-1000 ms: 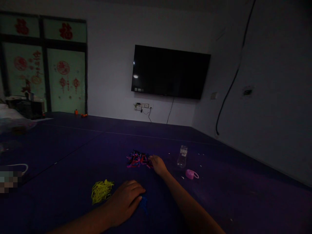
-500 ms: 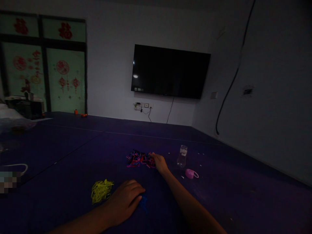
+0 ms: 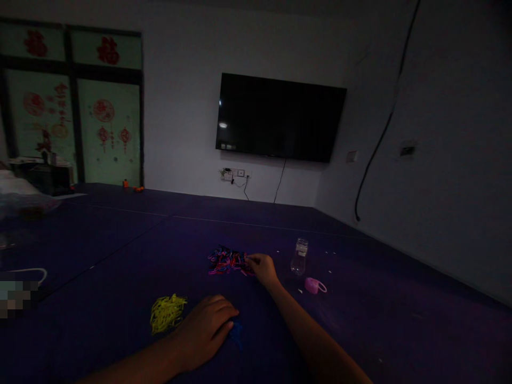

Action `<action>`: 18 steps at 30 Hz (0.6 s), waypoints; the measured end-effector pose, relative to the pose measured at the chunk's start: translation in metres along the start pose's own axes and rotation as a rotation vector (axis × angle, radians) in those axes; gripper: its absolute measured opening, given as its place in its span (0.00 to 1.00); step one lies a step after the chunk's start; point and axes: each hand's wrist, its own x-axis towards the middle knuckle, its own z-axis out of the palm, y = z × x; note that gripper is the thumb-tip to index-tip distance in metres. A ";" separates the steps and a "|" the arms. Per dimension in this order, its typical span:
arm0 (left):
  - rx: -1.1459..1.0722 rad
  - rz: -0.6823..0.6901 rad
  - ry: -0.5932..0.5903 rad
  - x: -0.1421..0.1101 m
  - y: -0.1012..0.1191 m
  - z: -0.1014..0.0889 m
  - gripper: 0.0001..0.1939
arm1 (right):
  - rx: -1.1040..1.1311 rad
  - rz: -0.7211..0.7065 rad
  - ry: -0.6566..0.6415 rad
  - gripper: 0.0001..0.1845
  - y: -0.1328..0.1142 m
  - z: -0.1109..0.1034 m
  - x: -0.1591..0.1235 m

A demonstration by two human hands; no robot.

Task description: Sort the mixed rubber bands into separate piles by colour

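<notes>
My right hand (image 3: 263, 268) is at the right end of a pile of thin, mixed-colour rubber bands (image 3: 228, 261), pink, red, blue and dark. Its thumb and fingers are pinched together on a band at the pile's edge; the band's colour is hard to make out. Palm down on the mat, my left hand (image 3: 210, 325) rests with its fingers stretched out and thumb a little apart. A small heap of blue rubber bands (image 3: 236, 335) lies by its thumb, partly hidden. Left of that hand is a heap of yellow rubber bands (image 3: 167, 313).
A clear bottle (image 3: 299, 257) and a pink cap with a loop (image 3: 312, 285) are right of my right hand, on the dark purple mat (image 3: 132, 250). Small white scraps lie around them. A plastic bag (image 3: 20, 194) sits far left; a television (image 3: 280, 117) hangs on the wall.
My right hand has shifted slightly at the pile's right end, and its fingers have drawn into a pinch. The left hand and the yellow and blue heaps stay in place.
</notes>
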 end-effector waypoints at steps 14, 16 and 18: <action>0.007 0.010 0.003 0.001 0.002 -0.001 0.14 | -0.244 -0.110 0.027 0.19 -0.002 0.001 0.000; 0.003 0.005 -0.003 0.001 0.002 -0.001 0.14 | -0.267 -0.134 0.029 0.20 0.000 0.001 0.001; 0.000 0.000 -0.008 0.001 0.003 -0.002 0.14 | -0.282 -0.148 0.034 0.20 0.000 0.002 0.001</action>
